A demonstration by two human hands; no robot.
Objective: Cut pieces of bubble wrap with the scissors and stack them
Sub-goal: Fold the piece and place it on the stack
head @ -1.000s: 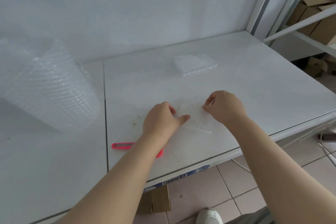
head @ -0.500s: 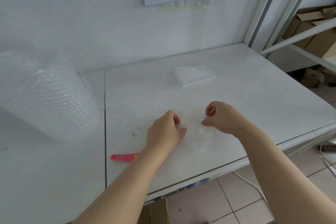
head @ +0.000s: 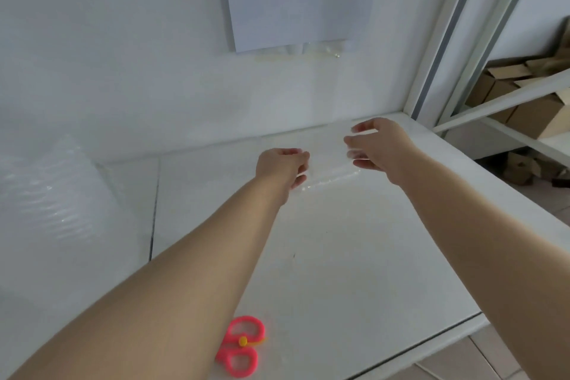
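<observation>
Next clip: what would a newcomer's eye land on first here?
At the far side of the table, the left hand and right hand pinch a clear piece of bubble wrap between them. Bright pink scissors lie at the near edge, and a handwritten paper sign hangs on the wall above.

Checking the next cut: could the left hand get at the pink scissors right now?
Probably yes, once it lets go: the left hand grips the bubble wrap piece far back, but the scissors lie free beside its forearm.
</observation>
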